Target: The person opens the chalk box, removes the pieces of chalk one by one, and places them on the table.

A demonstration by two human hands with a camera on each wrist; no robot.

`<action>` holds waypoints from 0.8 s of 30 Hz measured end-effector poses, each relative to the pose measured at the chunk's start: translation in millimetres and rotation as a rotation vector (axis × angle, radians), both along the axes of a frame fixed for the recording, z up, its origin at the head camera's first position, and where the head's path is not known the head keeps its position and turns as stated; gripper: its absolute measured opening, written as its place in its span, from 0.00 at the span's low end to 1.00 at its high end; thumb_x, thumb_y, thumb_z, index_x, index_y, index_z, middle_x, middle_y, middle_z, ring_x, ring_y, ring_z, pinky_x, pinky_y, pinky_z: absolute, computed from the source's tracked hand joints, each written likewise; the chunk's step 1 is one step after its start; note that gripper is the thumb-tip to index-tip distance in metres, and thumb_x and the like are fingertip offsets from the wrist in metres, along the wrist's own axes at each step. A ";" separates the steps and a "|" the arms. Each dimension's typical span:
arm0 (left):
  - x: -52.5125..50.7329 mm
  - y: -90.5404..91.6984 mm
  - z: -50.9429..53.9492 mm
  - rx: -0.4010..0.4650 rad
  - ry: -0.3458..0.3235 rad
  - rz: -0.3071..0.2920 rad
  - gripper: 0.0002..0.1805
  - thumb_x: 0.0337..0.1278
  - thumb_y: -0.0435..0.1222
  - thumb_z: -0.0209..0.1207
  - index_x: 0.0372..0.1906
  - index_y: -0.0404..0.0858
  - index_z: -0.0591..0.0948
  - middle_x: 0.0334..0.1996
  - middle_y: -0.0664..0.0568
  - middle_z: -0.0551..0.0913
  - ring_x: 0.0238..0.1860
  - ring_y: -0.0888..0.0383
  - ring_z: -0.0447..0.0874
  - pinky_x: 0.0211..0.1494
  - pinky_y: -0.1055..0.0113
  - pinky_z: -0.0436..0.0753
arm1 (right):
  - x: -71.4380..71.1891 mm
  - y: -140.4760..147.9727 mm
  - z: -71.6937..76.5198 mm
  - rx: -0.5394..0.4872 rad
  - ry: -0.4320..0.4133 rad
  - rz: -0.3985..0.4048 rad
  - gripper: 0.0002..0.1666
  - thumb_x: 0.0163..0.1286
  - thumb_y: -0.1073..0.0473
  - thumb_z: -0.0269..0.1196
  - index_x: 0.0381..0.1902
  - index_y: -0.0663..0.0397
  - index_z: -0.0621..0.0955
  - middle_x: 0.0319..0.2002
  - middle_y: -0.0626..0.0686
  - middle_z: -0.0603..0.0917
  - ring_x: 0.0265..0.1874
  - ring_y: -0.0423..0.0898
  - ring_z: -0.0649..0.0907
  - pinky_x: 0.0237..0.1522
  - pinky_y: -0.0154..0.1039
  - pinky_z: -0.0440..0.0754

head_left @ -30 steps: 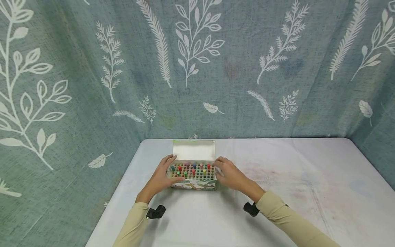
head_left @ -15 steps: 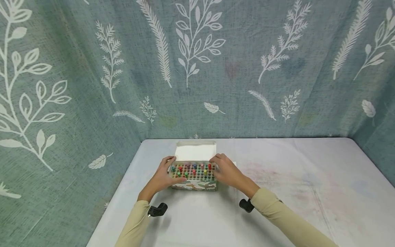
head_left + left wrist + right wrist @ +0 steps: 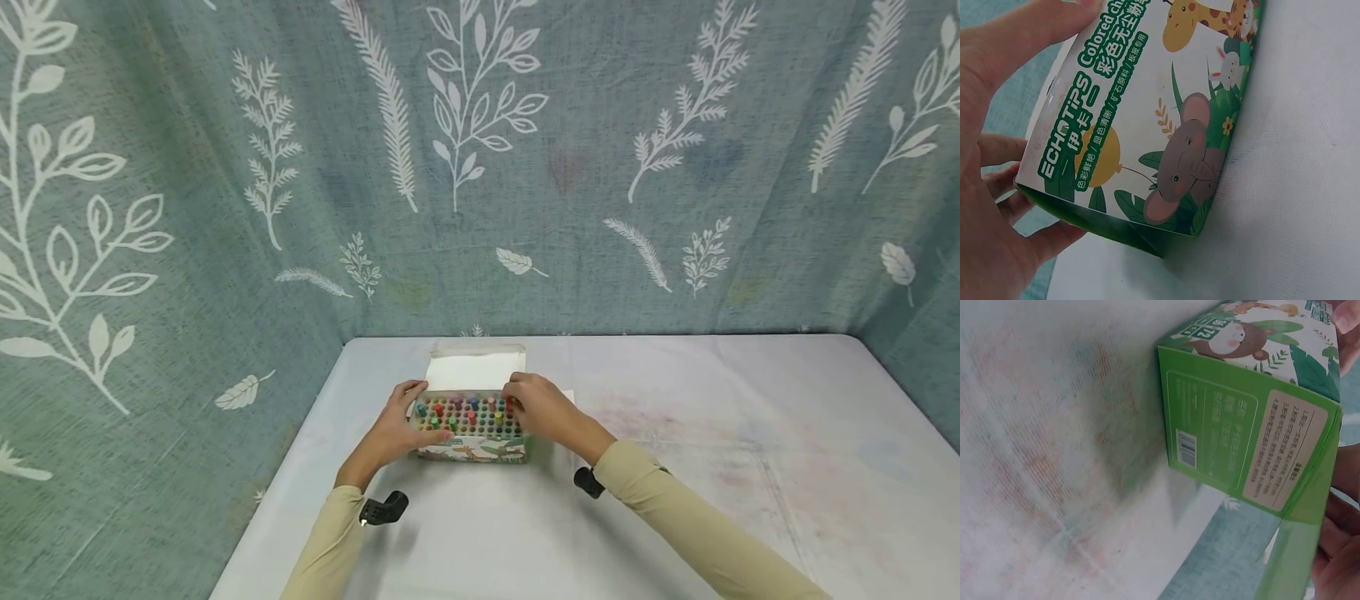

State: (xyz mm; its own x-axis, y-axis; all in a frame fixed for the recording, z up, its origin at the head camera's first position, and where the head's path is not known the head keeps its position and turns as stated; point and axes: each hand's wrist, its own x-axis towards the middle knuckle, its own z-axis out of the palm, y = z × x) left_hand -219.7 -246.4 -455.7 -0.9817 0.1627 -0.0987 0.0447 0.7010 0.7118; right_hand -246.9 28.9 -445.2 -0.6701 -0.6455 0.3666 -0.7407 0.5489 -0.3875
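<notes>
Lettering (image 3: 1066, 125) reading "Colored" and "ECHOTIPS", with a printed elephant (image 3: 1188, 165) beneath it, stood out in the left wrist view, whereas the head view made it a blur of pattern. The right wrist view alone gave the green end panel (image 3: 1216, 425) and its barcode (image 3: 1186, 449). Only the head view looked down into the chalk box (image 3: 472, 450), open on the table (image 3: 495, 533) at the lower centre of the frame, its rows of round holes partly filled with upright, coloured chalk sticks (image 3: 472, 417).

Reaching up from the lower left, the left hand (image 3: 388, 429) held the box's left end, thumb stretched over the front edge, fingers spread wide round toward the back. The right hand (image 3: 547, 408) slanted in from the lower right, fingers bent down over a red chalk stick (image 3: 510, 404) at the box's back right; whether they pinched it could not be told.

The box was printed, flat-sided card, its raised lid (image 3: 476, 368) plain white inside. Beige sleeves (image 3: 322, 546) covered both forearms; a creased grey-green curtain (image 3: 570, 275) with white leaf sprigs filled the upper frame.
</notes>
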 end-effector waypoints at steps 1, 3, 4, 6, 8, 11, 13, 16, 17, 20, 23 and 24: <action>0.2 -0.4 -0.1 0.004 -0.001 0.000 0.58 0.39 0.57 0.71 0.74 0.44 0.53 0.72 0.48 0.47 0.71 0.41 0.46 0.62 0.37 0.63 | -0.6 -0.3 0.4 0.006 0.003 0.001 0.08 0.64 0.72 0.61 0.37 0.61 0.85 0.32 0.52 0.79 0.29 0.43 0.78 0.29 0.34 0.77; 0.2 -1.3 -0.6 0.010 0.000 0.000 0.58 0.39 0.56 0.71 0.74 0.44 0.53 0.72 0.48 0.47 0.72 0.41 0.45 0.62 0.37 0.62 | -1.6 -1.0 1.3 0.016 0.006 0.002 0.08 0.64 0.72 0.61 0.36 0.60 0.85 0.31 0.51 0.79 0.28 0.42 0.78 0.28 0.34 0.76; 0.1 -1.7 -1.1 0.013 0.001 0.000 0.58 0.39 0.56 0.71 0.74 0.44 0.53 0.72 0.48 0.47 0.72 0.41 0.45 0.62 0.37 0.62 | -1.9 -1.3 1.9 0.021 0.006 0.002 0.08 0.64 0.72 0.60 0.36 0.59 0.85 0.31 0.51 0.79 0.27 0.42 0.77 0.27 0.34 0.75; -0.6 -2.6 -2.3 0.015 0.004 -0.001 0.58 0.40 0.56 0.71 0.74 0.43 0.53 0.72 0.48 0.47 0.72 0.41 0.45 0.62 0.37 0.62 | -2.3 -1.8 3.1 0.028 0.005 0.005 0.09 0.63 0.72 0.60 0.35 0.58 0.86 0.30 0.50 0.78 0.26 0.41 0.76 0.26 0.34 0.73; -0.7 -2.8 -3.2 0.020 0.006 -0.002 0.58 0.39 0.56 0.72 0.74 0.43 0.52 0.72 0.48 0.47 0.72 0.41 0.45 0.62 0.37 0.62 | -2.5 -2.1 3.9 0.042 0.006 0.006 0.10 0.63 0.73 0.60 0.34 0.58 0.86 0.29 0.50 0.77 0.25 0.41 0.75 0.26 0.34 0.72; -1.0 -2.9 -3.8 0.030 0.007 0.002 0.59 0.39 0.55 0.72 0.75 0.44 0.52 0.72 0.49 0.47 0.72 0.41 0.45 0.62 0.37 0.62 | -2.7 -2.4 4.8 0.065 0.010 0.009 0.10 0.63 0.73 0.60 0.35 0.57 0.86 0.29 0.50 0.77 0.25 0.41 0.74 0.26 0.34 0.71; -0.7 -2.6 -3.8 0.030 0.008 0.003 0.59 0.39 0.55 0.72 0.75 0.44 0.52 0.72 0.49 0.47 0.72 0.41 0.46 0.62 0.37 0.63 | -2.9 -2.4 5.3 0.077 0.013 0.010 0.10 0.63 0.73 0.60 0.35 0.57 0.86 0.30 0.51 0.77 0.25 0.41 0.74 0.26 0.34 0.71; 0.0 -2.0 -3.2 0.027 0.010 0.008 0.59 0.39 0.55 0.72 0.75 0.44 0.52 0.72 0.49 0.48 0.71 0.41 0.46 0.61 0.38 0.63 | -3.4 -2.7 5.8 0.075 0.003 0.013 0.11 0.64 0.74 0.59 0.35 0.58 0.85 0.30 0.52 0.78 0.26 0.42 0.75 0.27 0.35 0.71; 0.2 -1.8 -2.9 0.023 0.011 0.008 0.59 0.38 0.56 0.72 0.75 0.44 0.52 0.72 0.50 0.48 0.71 0.41 0.46 0.61 0.38 0.64 | -3.7 -2.9 5.8 0.070 -0.003 0.014 0.11 0.63 0.75 0.58 0.35 0.59 0.85 0.31 0.52 0.79 0.26 0.42 0.76 0.27 0.35 0.72; 0.4 -1.6 -2.9 0.020 0.014 0.006 0.59 0.38 0.56 0.72 0.75 0.44 0.52 0.72 0.50 0.48 0.71 0.42 0.47 0.61 0.38 0.64 | -4.8 -3.5 5.3 0.051 -0.022 0.012 0.12 0.63 0.76 0.57 0.35 0.60 0.85 0.31 0.52 0.81 0.27 0.42 0.78 0.28 0.35 0.74; -0.1 -1.7 -3.6 0.019 0.018 0.000 0.59 0.38 0.56 0.72 0.75 0.44 0.52 0.72 0.50 0.48 0.71 0.42 0.47 0.61 0.38 0.64 | -5.9 -3.8 4.2 0.021 -0.023 0.006 0.12 0.62 0.76 0.56 0.35 0.60 0.85 0.30 0.52 0.82 0.28 0.43 0.80 0.30 0.36 0.77; -0.3 -1.7 -3.9 0.019 0.020 -0.001 0.59 0.38 0.57 0.72 0.75 0.44 0.52 0.72 0.50 0.48 0.71 0.42 0.47 0.61 0.38 0.64 | -6.3 -3.8 3.8 0.015 -0.021 0.004 0.13 0.62 0.76 0.56 0.35 0.60 0.85 0.30 0.52 0.82 0.28 0.44 0.80 0.30 0.36 0.78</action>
State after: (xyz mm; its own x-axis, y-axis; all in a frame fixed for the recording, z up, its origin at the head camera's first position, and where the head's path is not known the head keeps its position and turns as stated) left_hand -220.0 -248.1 -459.7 -0.9832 0.1656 -0.0764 0.0596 0.6874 0.7238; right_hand -253.1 25.1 -441.4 -0.6749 -0.6533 0.3431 -0.7347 0.5517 -0.3948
